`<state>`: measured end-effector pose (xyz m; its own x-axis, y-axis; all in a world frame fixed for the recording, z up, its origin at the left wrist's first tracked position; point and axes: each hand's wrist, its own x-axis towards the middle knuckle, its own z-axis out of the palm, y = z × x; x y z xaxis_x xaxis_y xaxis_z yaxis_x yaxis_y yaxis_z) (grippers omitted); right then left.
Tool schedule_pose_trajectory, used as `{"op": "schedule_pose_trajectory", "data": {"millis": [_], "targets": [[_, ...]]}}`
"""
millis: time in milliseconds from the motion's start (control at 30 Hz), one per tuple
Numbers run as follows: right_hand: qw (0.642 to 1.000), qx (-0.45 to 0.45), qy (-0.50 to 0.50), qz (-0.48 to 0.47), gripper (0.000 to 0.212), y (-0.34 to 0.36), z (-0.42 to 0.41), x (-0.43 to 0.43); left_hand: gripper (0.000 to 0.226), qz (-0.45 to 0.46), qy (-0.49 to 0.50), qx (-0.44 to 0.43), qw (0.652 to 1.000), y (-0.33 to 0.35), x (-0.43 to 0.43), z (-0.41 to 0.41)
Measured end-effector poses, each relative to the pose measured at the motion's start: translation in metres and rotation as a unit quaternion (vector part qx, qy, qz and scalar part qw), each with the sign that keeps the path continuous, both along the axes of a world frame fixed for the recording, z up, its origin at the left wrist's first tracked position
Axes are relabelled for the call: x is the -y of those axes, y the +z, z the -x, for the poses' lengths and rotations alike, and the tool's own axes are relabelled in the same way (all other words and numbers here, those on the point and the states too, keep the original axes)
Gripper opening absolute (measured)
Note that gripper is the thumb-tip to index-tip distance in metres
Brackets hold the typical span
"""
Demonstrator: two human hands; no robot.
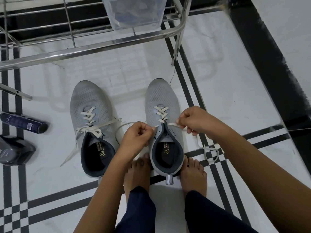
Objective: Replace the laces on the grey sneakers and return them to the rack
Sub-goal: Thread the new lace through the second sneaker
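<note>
Two grey mesh sneakers with dark collars stand side by side on the tiled floor, toes pointing away from me. The left sneaker [90, 115] is laced in cream, and its loose ends trail over its side. The right sneaker [161, 101] stands between my bare feet with a cream lace [161, 113] crossed through its eyelets. My left hand [137, 136] pinches one lace end at the shoe's left top eyelet. My right hand [193, 120] pinches the other end on the right, and the rest of it curls onto the floor [210, 153].
A metal shoe rack [94, 47] stands just beyond the sneakers, with a clear plastic box [134, 12] on its shelf. A dark spray can [23, 122] lies at the left, above a dark plastic-wrapped item [15, 150]. A black wall skirting runs along the right.
</note>
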<state>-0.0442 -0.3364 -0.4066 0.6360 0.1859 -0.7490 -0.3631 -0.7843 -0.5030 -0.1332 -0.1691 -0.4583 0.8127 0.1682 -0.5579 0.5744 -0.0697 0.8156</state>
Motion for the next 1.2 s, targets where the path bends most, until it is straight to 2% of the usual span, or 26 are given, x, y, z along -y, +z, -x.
{"op": "schedule_pose_trajectory", "data": {"millis": [100,167,233,333,433,500,567,667,733,800,900,967,1000,1067,1133,1200], "targets": [[0.999,-0.036,0.001,-0.027,0.014,0.000,0.004,0.000,0.019,0.018,0.009,0.005,1.000,0.009,0.001,-0.003],[0.994,-0.078,-0.026,-0.074,0.025,0.003,0.007,-0.005,0.019,0.028,-0.007,0.020,0.999,0.016,0.003,-0.004],[0.992,-0.090,-0.039,-0.086,0.036,0.005,0.008,-0.010,0.018,-0.028,-0.075,0.061,0.995,0.023,0.006,-0.003],[0.993,-0.078,-0.037,-0.078,0.033,0.006,0.009,-0.012,0.017,-0.151,-0.218,0.150,0.952,0.036,0.009,-0.003],[0.993,-0.091,-0.008,-0.068,0.016,0.006,0.007,-0.012,0.024,-0.196,-0.301,0.182,0.915,0.044,0.010,-0.002],[0.994,-0.086,0.013,-0.061,0.008,0.006,0.005,-0.009,0.023,-0.164,-0.282,0.168,0.930,0.045,0.008,-0.003],[0.994,-0.085,0.015,-0.070,0.010,0.006,0.003,-0.004,0.021,-0.151,-0.229,0.168,0.947,0.037,0.005,-0.010],[0.989,-0.111,0.007,-0.102,0.010,0.007,0.002,0.002,0.024,-0.176,-0.264,0.133,0.939,0.022,0.004,-0.025],[0.986,-0.125,0.006,-0.114,0.010,0.007,0.000,0.007,0.011,-0.141,-0.262,0.119,0.947,0.018,0.006,-0.032],[0.985,-0.132,0.011,-0.109,0.009,0.008,-0.004,0.016,0.009,-0.109,-0.217,0.113,0.963,0.015,0.003,-0.034],[0.992,-0.107,0.046,-0.054,0.011,0.010,-0.009,0.032,0.018,-0.089,-0.090,0.063,0.990,0.006,-0.003,-0.028],[0.994,-0.085,0.052,-0.054,0.012,0.010,-0.010,0.037,0.011,-0.096,-0.043,0.050,0.993,0.006,-0.002,-0.023],[0.993,-0.074,0.051,-0.070,0.011,0.011,-0.009,0.036,0.005,-0.109,-0.056,0.063,0.990,0.008,0.000,-0.022],[0.992,-0.047,0.061,-0.104,0.010,0.012,-0.009,0.029,0.021,-0.155,-0.159,0.115,0.968,0.013,0.004,-0.026],[0.988,-0.029,0.075,-0.132,0.008,0.013,-0.010,0.018,0.020,-0.182,-0.234,0.141,0.945,0.024,0.010,-0.033],[0.985,-0.031,0.078,-0.151,0.009,0.014,-0.012,0.014,0.017,-0.119,-0.168,0.135,0.969,0.032,0.010,-0.036]]}}
